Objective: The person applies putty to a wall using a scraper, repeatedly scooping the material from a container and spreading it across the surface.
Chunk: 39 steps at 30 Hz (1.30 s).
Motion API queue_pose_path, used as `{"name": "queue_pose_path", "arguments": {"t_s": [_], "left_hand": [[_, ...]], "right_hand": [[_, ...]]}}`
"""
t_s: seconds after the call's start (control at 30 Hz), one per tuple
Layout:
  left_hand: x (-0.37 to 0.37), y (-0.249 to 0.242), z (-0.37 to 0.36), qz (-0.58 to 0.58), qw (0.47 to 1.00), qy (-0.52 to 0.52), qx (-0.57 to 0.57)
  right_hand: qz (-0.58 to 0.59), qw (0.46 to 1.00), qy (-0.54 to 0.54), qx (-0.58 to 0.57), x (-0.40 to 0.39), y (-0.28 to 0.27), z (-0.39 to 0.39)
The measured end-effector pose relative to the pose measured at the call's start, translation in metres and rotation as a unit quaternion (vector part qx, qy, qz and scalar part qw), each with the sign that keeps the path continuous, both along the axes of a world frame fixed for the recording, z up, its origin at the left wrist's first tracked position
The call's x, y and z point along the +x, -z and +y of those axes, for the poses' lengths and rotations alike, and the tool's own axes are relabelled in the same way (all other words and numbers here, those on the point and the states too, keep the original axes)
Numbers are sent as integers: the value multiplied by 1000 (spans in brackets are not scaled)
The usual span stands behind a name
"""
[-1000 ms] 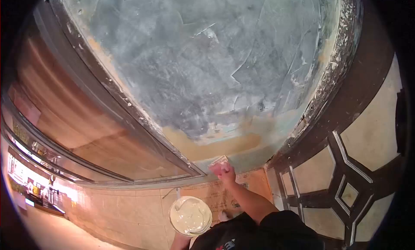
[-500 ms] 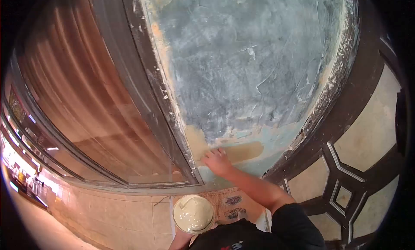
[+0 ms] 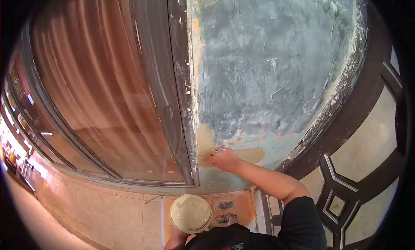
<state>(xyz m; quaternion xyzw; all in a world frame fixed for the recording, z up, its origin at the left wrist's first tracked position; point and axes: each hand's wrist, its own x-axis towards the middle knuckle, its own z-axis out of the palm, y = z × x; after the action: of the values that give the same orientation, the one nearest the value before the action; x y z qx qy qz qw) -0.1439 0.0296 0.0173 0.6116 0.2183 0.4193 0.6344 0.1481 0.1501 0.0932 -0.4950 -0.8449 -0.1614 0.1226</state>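
My right hand (image 3: 224, 158) is against the lower part of the wall, its fingers curled. Whatever is under those fingers is hidden from view. Beside it a beige coating (image 3: 206, 136) spreads up along the left edge, and a beige band (image 3: 253, 154) runs out to the right. At my front, my left hand (image 3: 178, 233) supports a round tub (image 3: 190, 213) from below, mostly hidden by it. Glossy cream-coloured thick paint or filler fills the tub.
A worn dark window frame (image 3: 183, 98) with a brown curtain (image 3: 90, 85) behind glass borders the blue-grey wall (image 3: 263, 77). At right stands a dark panelled door (image 3: 341, 133). Below are a stained orange mat (image 3: 242, 206) and tiled floor (image 3: 129, 211).
My view has turned, so the wall and window frame sit more upright and further right. My right hand has shifted slightly along the beige coating. The tub stays in my left hand.
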Motion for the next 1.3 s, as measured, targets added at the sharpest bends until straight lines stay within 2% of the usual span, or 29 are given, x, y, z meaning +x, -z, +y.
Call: {"name": "queue_pose_path", "arguments": {"t_s": [0.07, 0.2, 0.23, 0.27, 0.37, 0.4, 0.47, 0.53, 0.57, 0.63, 0.67, 0.73, 0.77, 0.8, 0.83, 0.9, 0.93, 0.97, 1.0, 1.03, 1.07, 1.1, 1.13, 1.17, 1.2, 1.23, 1.27, 1.3], "left_hand": [[2, 2, 1, -30, 1000, -2, -7], [9, 14, 3, -71, 996, -2, -62], [9, 17, 4, -83, 993, 0, -79], [9, 22, 2, -95, 991, 3, -96], [5, 39, 2, -132, 981, 11, -142], [8, 39, 6, -144, 977, 14, -158], [-2, 56, 0, -167, 967, 19, -192], [-1, 58, 5, -189, 955, 25, -226], [-4, 63, 5, -201, 949, 28, -242], [1, 57, 19, -222, 935, 32, -274], [-1, 56, 19, -230, 928, 33, -291], [-2, 56, 24, -245, 912, 29, -328], [-5, 62, 21, -256, 903, 25, -345], [-4, 47, 25, -142, 978, 17, -149], [-2, 42, 28, -142, 978, 10, -152], [0, 32, 35, -115, 993, 2, -6], [-3, -11, 41, 43, 983, -69, 166], [-4, -5, 40, 45, 983, -70, 165], [-2, 5, 40, -144, 984, -12, -105], [0, 13, 40, -319, 875, 48, -362], [3, 6, 41, -319, 874, 49, -362], [7, -9, 43, -211, 965, 27, -156], [12, -16, 44, -89, 994, 4, 61], [16, -14, 42, -90, 994, 6, 60], [20, -8, 40, -188, 978, 25, -90], [23, -4, 40, -280, 929, 42, -236], [26, -4, 40, -280, 929, 44, -237], [29, -4, 41, -348, 894, 66, -275]], "right_hand": [[2, 1000, 20, 18, 5, -15, 6], [66, 992, 46, 97, -1, -110, 7], [112, 982, 57, 141, -2, -135, 3], [157, 968, 67, 185, -4, -150, -1], [199, 956, 82, 201, -7, -161, -8], [198, 956, 80, 201, -8, -152, -6], [163, 979, 41, 113, -10, -107, -1], [88, 994, 46, 41, -11, -60, -3], [87, 994, 45, 40, -11, -40, -8], [111, 993, 27, -32, -12, -13, -19], [113, 993, 25, -35, -14, -12, -24], [261, 954, 117, -89, -21, -10, -39], [261, 954, 112, -94, -26, -10, -46], [459, 874, 117, -109, -32, -8, -58], [636, 753, 120, -119, -37, -7, -69], [622, 763, 135, -113, -38, -7, -88], [580, 788, 135, -155, -36, -7, -96], [535, 811, 135, -196, -33, -11, -102], [511, 826, 113, -207, -32, -23, -105], [511, 827, 113, -208, -34, -35, -107], [478, 855, 86, -181, -37, -46, -110], [443, 882, 60, -153, -38, -52, -110], [408, 906, 26, -107, -38, -54, -108], [408, 906, 28, -106, -41, -56, -108], [408, 907, 31, -100, -45, -58, -110], [408, 908, 33, -93, -48, -60, -110], [408, 907, 35, -92, -49, -61, -111], [384, 919, 31, -79, -49, -62, -111]]}}
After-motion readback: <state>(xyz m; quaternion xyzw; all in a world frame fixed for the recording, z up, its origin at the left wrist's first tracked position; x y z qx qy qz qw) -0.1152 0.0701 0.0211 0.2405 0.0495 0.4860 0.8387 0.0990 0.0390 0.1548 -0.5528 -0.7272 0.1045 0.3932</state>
